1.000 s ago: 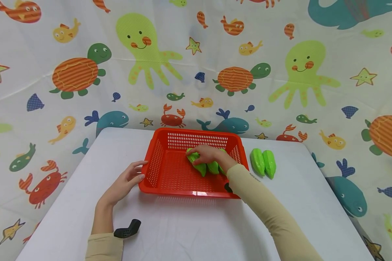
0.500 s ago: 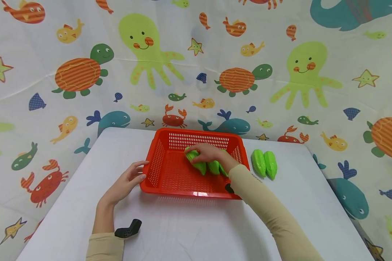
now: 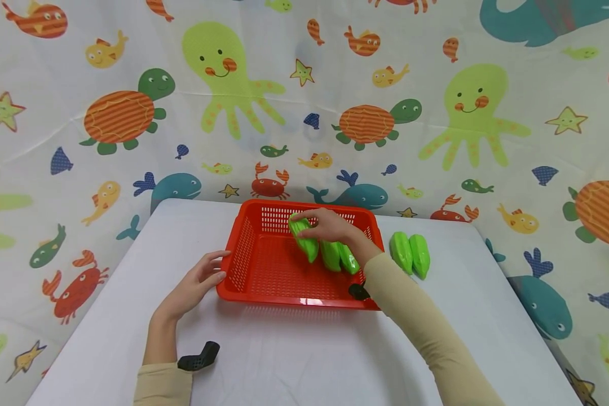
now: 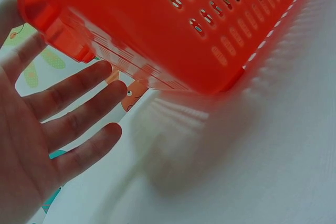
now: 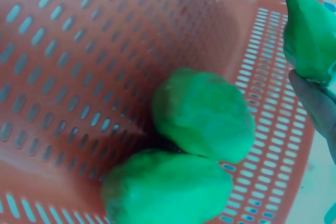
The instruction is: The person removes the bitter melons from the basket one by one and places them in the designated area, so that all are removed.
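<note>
A green star fruit [image 3: 307,243], ridged and pointed, is in my right hand [image 3: 331,226], gripped between thumb and fingers above the floor of a red plastic basket [image 3: 274,300]. In the right wrist view that star fruit [image 5: 311,38] appears at the upper right, near the basket's wall. Below and beside it, two more star fruit [image 3: 330,257] lie together in the basket. My left hand [image 3: 195,285] touches the basket's left rim. From the left wrist view, the fingers of the left hand [image 4: 39,129] are spread and mostly straight, several of them off the basket.
Two green star fruit [image 3: 410,255] lie side by side on the white table [image 3: 294,355], right of the basket. Behind the table hangs a white curtain [image 3: 284,152] printed with sea animals. A black wrist device [image 3: 199,356] shows by the left forearm.
My right hand has lifted the gripped star fruit up and away from the two beside it, which now show more fully. The left hand stays at the rim.
</note>
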Motion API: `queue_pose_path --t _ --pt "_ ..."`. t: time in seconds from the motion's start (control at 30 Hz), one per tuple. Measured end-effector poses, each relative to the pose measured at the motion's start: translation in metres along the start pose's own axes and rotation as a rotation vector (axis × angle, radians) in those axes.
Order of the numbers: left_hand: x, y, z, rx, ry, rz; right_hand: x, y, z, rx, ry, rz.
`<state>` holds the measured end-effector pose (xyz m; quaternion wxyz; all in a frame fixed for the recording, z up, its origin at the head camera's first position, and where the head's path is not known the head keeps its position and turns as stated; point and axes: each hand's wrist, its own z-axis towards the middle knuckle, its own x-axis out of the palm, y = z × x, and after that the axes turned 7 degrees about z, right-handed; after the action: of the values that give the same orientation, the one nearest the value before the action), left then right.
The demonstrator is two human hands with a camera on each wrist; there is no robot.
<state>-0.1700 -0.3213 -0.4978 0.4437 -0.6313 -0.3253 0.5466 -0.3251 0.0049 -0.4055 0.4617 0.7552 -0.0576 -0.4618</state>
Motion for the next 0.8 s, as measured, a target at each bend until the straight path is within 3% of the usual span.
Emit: queue_pose_path --t 0.53,0.8 --pt "0.001 0.001 -0.001 -0.003 -0.002 0.005 -0.035 0.015 -0.037 0.074 -0.243 0.239" --pt "0.001 0.000 0.000 -0.005 -0.001 0.007 -0.052 0.012 -0.063 0.084 -0.317 0.341"
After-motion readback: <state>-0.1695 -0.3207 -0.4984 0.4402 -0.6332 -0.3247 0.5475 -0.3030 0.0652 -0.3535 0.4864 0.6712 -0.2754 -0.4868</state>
